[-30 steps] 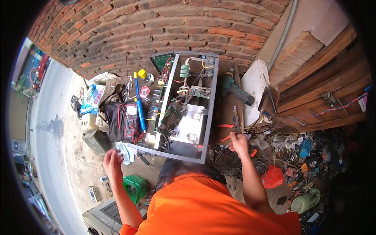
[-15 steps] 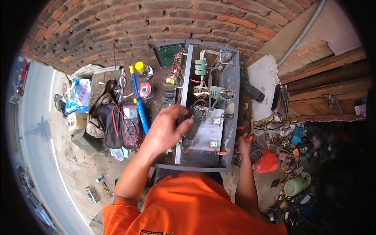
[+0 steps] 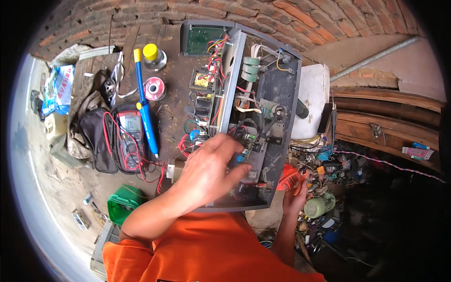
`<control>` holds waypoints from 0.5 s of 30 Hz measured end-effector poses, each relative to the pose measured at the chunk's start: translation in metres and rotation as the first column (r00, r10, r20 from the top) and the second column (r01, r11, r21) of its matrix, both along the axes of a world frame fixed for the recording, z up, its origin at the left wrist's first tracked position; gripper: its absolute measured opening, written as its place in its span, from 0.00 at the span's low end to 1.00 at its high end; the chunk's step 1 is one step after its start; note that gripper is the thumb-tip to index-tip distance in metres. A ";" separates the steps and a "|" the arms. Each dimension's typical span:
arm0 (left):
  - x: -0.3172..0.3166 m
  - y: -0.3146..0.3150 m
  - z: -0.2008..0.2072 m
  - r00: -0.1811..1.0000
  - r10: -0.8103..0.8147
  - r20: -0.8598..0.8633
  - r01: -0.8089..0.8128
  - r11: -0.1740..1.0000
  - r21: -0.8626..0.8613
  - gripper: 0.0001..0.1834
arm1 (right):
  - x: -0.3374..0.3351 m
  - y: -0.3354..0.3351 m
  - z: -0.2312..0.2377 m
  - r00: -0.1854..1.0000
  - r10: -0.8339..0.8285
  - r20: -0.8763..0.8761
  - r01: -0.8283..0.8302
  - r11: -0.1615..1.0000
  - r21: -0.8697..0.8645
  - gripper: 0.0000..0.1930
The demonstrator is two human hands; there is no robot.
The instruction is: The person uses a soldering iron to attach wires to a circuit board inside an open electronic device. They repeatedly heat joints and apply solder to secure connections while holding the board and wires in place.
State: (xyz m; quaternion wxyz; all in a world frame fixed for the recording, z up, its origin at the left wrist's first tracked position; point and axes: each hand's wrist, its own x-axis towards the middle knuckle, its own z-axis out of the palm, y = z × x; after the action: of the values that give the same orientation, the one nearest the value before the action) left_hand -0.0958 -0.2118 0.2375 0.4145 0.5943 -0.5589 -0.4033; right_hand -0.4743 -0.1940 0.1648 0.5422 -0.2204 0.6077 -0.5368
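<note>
An opened grey metal machine casing (image 3: 284,124) stands in front of me with its wiring and parts bared. My left hand (image 3: 209,167) reaches into its near half, thumb and fingers bent round a small circuit board (image 3: 251,142) with a blue component (image 3: 240,158) between them. Part of the board is hidden under the hand. Beside it lies a silvery metal plate (image 3: 255,162). My right hand (image 3: 294,199) is low beyond the casing's right side, its fingers closed round an orange-handled tool (image 3: 299,181), mostly hidden. Right by it is a red plastic bag (image 3: 285,177).
Left of the casing lie a blue desoldering pump (image 3: 148,124), a solder spool (image 3: 154,89), a yellow-capped bottle (image 3: 154,57) and a multimeter (image 3: 129,138) with red leads. A green container (image 3: 124,202) is below. Scrap parts and a green motor (image 3: 320,205) crowd the lower right.
The view has shifted, with the casing now tilted in the picture. My left hand stays at the board, which has tipped and sits lower among the parts. My right hand remains beside the casing.
</note>
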 end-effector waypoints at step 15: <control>0.000 -0.004 -0.005 0.996 0.001 -0.089 0.002 0.999 0.042 0.20 | 0.029 -0.031 0.038 0.934 0.280 0.224 -0.246 0.955 -0.167 0.17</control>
State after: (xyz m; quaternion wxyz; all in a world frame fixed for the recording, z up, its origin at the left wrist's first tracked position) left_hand -0.0961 -0.2157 0.2327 0.4263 0.5842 -0.5312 -0.4413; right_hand -0.4457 -0.2247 0.2030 0.6636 -0.2685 0.4630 -0.5226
